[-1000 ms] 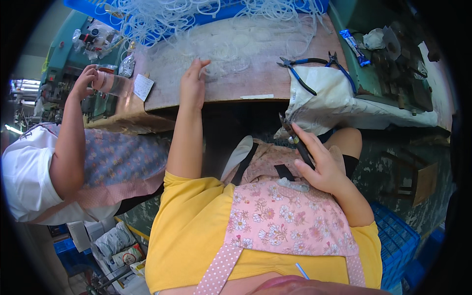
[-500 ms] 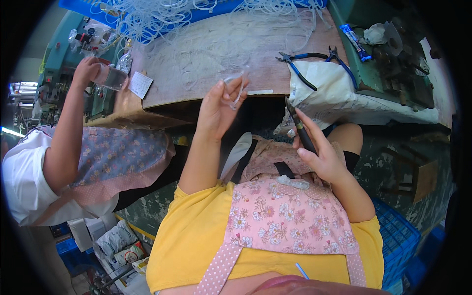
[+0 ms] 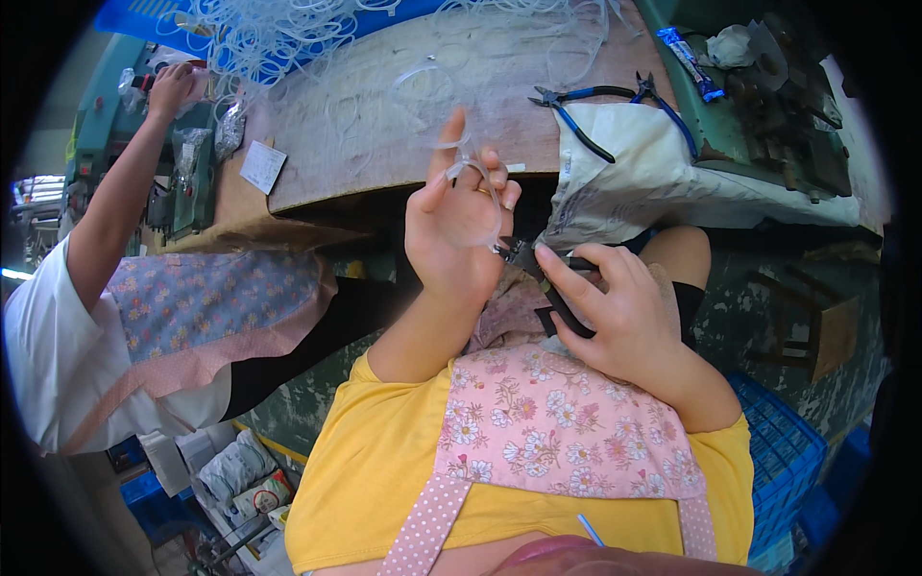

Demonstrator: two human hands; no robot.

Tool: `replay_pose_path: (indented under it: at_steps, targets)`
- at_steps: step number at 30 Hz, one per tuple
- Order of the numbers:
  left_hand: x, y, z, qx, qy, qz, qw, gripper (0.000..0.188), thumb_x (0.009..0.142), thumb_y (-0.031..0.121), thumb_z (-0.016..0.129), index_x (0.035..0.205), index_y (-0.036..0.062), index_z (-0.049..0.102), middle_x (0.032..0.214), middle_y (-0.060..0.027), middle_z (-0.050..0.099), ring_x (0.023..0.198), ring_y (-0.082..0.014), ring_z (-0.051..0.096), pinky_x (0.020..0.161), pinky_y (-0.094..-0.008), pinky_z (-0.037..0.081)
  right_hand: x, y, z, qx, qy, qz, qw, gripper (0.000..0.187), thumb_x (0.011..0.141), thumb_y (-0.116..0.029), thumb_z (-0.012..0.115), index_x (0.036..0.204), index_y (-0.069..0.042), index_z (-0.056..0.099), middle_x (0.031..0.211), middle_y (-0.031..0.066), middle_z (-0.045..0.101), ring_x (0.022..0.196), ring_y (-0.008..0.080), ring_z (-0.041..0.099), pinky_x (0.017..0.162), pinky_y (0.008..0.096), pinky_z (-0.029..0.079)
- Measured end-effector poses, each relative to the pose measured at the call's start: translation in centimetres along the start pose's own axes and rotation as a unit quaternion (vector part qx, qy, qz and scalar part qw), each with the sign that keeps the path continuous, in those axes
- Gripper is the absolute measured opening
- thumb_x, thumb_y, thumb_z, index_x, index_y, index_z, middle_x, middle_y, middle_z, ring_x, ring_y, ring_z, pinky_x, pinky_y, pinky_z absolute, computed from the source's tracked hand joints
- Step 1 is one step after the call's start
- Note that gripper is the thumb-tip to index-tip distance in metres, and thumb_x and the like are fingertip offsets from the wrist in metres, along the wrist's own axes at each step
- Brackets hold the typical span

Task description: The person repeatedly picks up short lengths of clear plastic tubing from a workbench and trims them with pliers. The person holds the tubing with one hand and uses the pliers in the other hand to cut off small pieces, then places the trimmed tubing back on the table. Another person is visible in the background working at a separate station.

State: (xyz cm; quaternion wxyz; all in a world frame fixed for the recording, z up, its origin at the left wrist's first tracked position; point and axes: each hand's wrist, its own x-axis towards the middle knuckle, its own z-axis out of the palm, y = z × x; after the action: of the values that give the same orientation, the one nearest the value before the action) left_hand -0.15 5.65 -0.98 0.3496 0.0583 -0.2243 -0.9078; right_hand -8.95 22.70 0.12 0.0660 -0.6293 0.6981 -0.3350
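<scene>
My left hand [image 3: 449, 226] is pinching a thin, translucent plastic ring [image 3: 496, 204], which hangs in front of the palm. Another pale loop [image 3: 423, 82] shows above the fingertips; whether it is joined to the ring I cannot make out. In my right hand [image 3: 624, 305] is a pair of black-handled side cutters [image 3: 526, 257], its handles spread somewhat. Their jaws meet the lower end of the ring, close beside the left palm. Both hands are above my lap, just in front of the table edge.
Tangled clear plastic rings [image 3: 279, 43] spill from a blue tray [image 3: 399, 15] at the back. Blue-handled cutters [image 3: 581, 130] and a second pair [image 3: 667, 115] lie by a white sack [image 3: 600, 182]. Green machinery [image 3: 768, 144] stands right. A co-worker's hand [image 3: 171, 88] reaches in at far left.
My right hand has brought the cutters left and down to the ring. My left hand has shifted right and lower. The co-worker's hand has moved farther back; the clear container is no longer plainly visible.
</scene>
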Motion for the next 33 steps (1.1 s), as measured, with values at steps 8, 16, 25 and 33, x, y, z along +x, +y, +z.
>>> replay_pose_path:
  at_steps: [8, 16, 25, 33]
  targets:
    - [-0.5, 0.0, 0.4, 0.027, -0.017, 0.089, 0.996, 0.071, 0.080, 0.028, 0.048, 0.145, 0.0060, 0.028, 0.103, -0.0115, 0.050, 0.086, -0.0183, 0.047, 0.080, -0.0313, 0.040, -0.1, -0.6, -0.4, -0.046, -0.002, -0.022, 0.999, 0.074, 0.062, -0.013, 0.071, 0.133, -0.019, 0.052, 0.101, 0.0123, 0.050, 0.081, 0.0279, 0.051, 0.070, 0.0383, 0.044]
    - [-0.7, -0.1, 0.3, 0.041, -0.044, 0.121, 0.991, 0.072, 0.080, 0.028, 0.049, 0.144, 0.0054, 0.028, 0.104, -0.0116, 0.050, 0.087, -0.0180, 0.046, 0.081, -0.0302, 0.039, -0.3, -0.7, -0.1, -0.012, -0.011, -0.010, 1.000, 0.071, 0.063, -0.011, 0.070, 0.132, -0.020, 0.053, 0.096, 0.0097, 0.050, 0.076, 0.0253, 0.051, 0.066, 0.0356, 0.045]
    - [-0.7, 0.6, 0.8, 0.050, 0.001, 0.004, 0.999, 0.066, 0.083, 0.027, 0.046, 0.142, 0.0030, 0.033, 0.102, -0.0120, 0.051, 0.087, -0.0183, 0.046, 0.080, -0.0304, 0.039, -0.5, 0.8, 0.4, -0.127, 0.026, -0.078, 0.988, 0.062, 0.071, -0.009, 0.064, 0.131, -0.022, 0.055, 0.090, 0.0082, 0.048, 0.072, 0.0230, 0.050, 0.059, 0.0325, 0.047]
    - [-0.1, 1.1, 0.5, -0.016, -0.004, -0.075, 0.997, 0.064, 0.083, 0.027, 0.048, 0.141, 0.0026, 0.035, 0.102, -0.0140, 0.052, 0.084, -0.0214, 0.047, 0.082, -0.0332, 0.041, -0.2, 1.3, -0.1, 0.033, 0.096, 0.010, 0.995, 0.074, 0.060, -0.008, 0.073, 0.130, -0.020, 0.055, 0.098, 0.0116, 0.050, 0.082, 0.0281, 0.054, 0.069, 0.0357, 0.047]
